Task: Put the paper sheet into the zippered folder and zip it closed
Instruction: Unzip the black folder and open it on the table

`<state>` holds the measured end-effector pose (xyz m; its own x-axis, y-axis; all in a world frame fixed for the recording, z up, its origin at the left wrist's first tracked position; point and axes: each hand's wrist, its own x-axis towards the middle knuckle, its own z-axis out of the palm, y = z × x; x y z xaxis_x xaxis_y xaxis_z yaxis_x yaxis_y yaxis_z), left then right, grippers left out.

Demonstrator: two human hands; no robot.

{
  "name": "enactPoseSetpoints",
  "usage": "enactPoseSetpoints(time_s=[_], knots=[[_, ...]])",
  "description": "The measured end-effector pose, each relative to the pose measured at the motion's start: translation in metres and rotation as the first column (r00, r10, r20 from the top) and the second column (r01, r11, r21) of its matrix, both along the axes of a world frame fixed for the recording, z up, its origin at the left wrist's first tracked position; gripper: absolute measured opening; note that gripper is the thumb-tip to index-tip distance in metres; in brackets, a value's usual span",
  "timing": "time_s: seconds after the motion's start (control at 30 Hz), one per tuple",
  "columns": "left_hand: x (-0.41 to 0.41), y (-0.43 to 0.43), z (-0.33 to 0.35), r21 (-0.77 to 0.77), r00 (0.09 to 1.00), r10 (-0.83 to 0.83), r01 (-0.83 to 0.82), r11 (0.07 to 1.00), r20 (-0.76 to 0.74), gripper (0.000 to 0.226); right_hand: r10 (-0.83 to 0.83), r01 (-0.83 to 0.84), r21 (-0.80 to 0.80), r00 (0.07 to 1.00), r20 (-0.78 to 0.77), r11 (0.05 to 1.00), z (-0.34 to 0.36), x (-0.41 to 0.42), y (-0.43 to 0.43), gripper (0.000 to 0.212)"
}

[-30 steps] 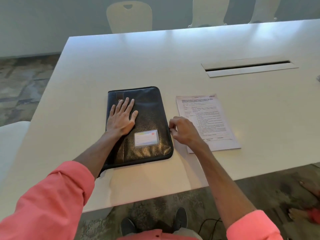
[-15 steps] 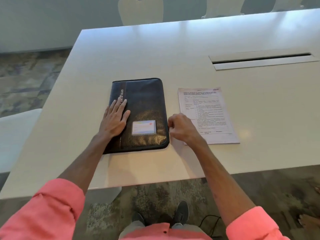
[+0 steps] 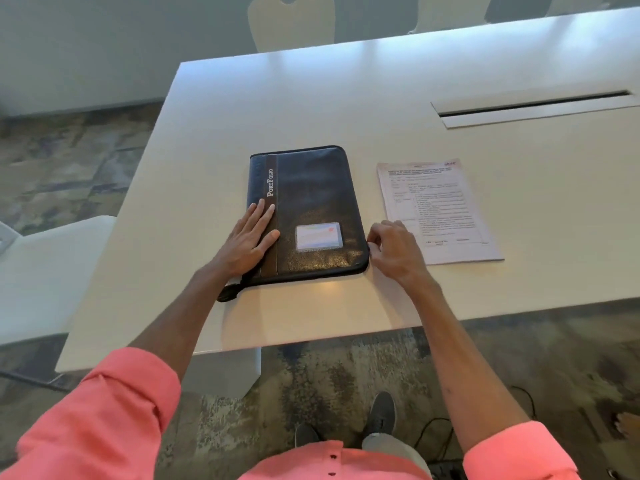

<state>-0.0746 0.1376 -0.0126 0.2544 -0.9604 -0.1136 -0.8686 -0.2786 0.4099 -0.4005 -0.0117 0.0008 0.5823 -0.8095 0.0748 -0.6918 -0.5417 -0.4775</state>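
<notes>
A black zippered folder (image 3: 311, 188) marked "PortFolio" lies closed on the white table (image 3: 311, 109), with a card window on its front. My left hand (image 3: 249, 240) rests flat on its near-left part, fingers spread. Thumb and fingers of my right hand (image 3: 394, 251) are pinched at the folder's right edge near the front corner, where the zipper runs; the pull itself is mostly hidden. The printed paper sheet (image 3: 436, 209) lies flat on the table just right of the folder, its near-left corner under my right hand.
A black strap (image 3: 227, 292) sticks out from the folder's near-left corner. A long cable slot (image 3: 533, 105) is set in the table at the far right. White chairs stand beyond the table (image 3: 291, 22) and at the left (image 3: 41, 271). The table's front edge is close to my body.
My left hand has slid toward the folder's near-left side, uncovering the "PortFolio" lettering. My right hand has stayed at the folder's right edge, ending a little nearer the front corner.
</notes>
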Motion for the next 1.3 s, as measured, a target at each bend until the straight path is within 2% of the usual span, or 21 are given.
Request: enactPoseSetpoints(time_s=[0.3,0.5,0.6,0.77,0.97,1.3], knots=[[0.003,-0.003,-0.007,-0.012,0.996,0.017,-0.018,1.0,-0.089,0.072,-0.133,0.135,-0.101,0.991,0.032,0.986,-0.011,-0.017,0.062,0.007],[0.006,-0.005,-0.007,-0.01,0.99,0.02,-0.022,1.0,-0.137,0.074,-0.304,0.324,-0.122,0.94,0.157,0.938,-0.017,0.006,0.111,0.008],[0.004,-0.004,-0.005,-0.006,0.984,0.032,-0.034,0.999,-0.174,0.076,-0.334,0.36,-0.137,0.925,0.181,0.923,-0.023,0.024,0.133,0.008],[0.004,-0.002,-0.005,0.014,0.977,0.054,-0.052,0.999,-0.207,0.083,-0.25,0.274,-0.18,0.957,0.148,0.945,-0.027,0.06,0.156,0.009],[0.004,-0.004,-0.007,0.006,0.977,0.056,-0.056,0.998,-0.205,0.078,-0.146,0.169,-0.216,0.982,0.118,0.962,-0.022,0.097,0.181,0.007],[0.004,-0.004,-0.009,-0.009,0.977,0.057,-0.06,0.998,-0.206,0.075,-0.018,0.036,-0.168,0.994,0.11,0.985,-0.019,0.144,0.217,0.007]])
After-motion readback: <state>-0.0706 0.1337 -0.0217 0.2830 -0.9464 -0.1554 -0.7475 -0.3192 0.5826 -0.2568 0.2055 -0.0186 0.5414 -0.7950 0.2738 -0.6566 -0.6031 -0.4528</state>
